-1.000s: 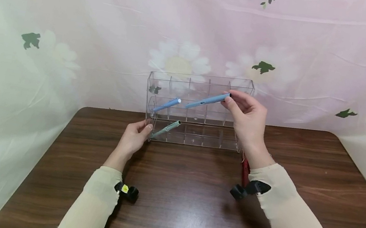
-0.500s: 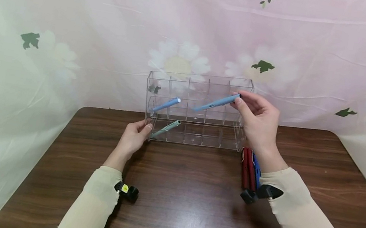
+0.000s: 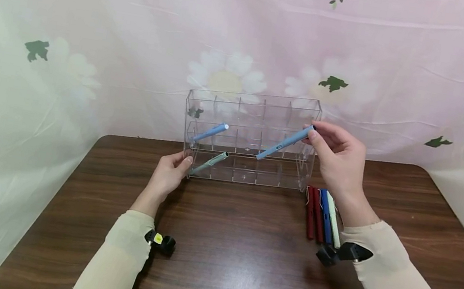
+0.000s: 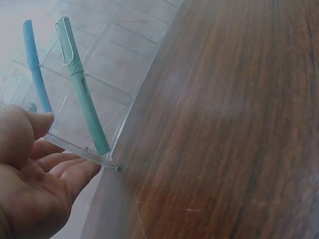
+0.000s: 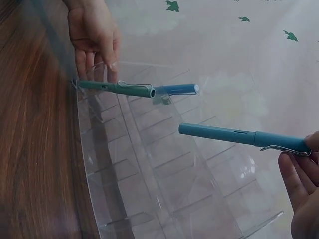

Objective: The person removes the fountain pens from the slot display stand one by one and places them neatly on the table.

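Note:
A clear plastic organizer (image 3: 244,176) with rows of compartments stands near the back of the table. My left hand (image 3: 171,172) grips its left side, thumb in front and fingers behind, as the left wrist view shows. My right hand (image 3: 340,160) pinches a light blue pen (image 3: 284,144) by its clip end, tilted, its other end down and to the left in front of the organizer. A blue pen (image 3: 211,132) leans in the left compartment of the upper tier. Below it, a green pen (image 4: 82,92) leans in the lower left compartment.
To the right of the organizer, several pens lie side by side on the wooden table (image 3: 216,264): a dark red pen (image 3: 310,214), another dark red one, a blue pen (image 3: 325,217) and a pale green pen (image 3: 333,222). A patterned cloth (image 3: 146,48) hangs behind.
My right hand has moved right and slightly down with the light blue pen, which now points more steeply downward. The row of pens on the table has come into sight. My left hand stays put.

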The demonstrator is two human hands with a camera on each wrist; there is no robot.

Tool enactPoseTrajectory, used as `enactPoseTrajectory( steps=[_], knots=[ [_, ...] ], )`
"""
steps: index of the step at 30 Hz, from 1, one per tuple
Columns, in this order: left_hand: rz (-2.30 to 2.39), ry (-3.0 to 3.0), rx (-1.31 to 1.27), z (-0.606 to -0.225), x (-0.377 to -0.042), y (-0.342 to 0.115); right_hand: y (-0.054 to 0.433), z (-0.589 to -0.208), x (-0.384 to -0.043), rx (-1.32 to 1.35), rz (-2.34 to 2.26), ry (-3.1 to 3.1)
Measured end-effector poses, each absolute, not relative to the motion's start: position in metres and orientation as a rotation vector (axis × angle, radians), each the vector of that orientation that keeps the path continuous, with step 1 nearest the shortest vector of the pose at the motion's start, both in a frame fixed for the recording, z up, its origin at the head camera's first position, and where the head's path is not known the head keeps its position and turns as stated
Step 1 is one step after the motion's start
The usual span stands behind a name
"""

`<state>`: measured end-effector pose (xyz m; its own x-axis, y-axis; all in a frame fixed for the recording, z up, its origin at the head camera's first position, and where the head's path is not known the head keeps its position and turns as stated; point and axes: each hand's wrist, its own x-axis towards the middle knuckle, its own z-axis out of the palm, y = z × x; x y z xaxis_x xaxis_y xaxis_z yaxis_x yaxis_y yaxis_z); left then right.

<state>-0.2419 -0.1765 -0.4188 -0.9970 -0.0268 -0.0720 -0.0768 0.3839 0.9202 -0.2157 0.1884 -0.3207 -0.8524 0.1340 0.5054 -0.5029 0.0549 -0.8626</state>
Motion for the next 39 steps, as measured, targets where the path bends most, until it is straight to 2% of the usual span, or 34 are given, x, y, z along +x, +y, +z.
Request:
enactPoseTrajectory(
  steps=[28,39],
  knots=[
    [1.757,2.514,-0.099,-0.419,-0.242,-0.177,0.220,-0.342,-0.203,0.199,1.794,-1.962],
    [1.754,2.507,-0.103,-0.417,-0.242,-0.176,0.236,-0.346,-0.196,0.053,1.573,-2.146]
  ],
)
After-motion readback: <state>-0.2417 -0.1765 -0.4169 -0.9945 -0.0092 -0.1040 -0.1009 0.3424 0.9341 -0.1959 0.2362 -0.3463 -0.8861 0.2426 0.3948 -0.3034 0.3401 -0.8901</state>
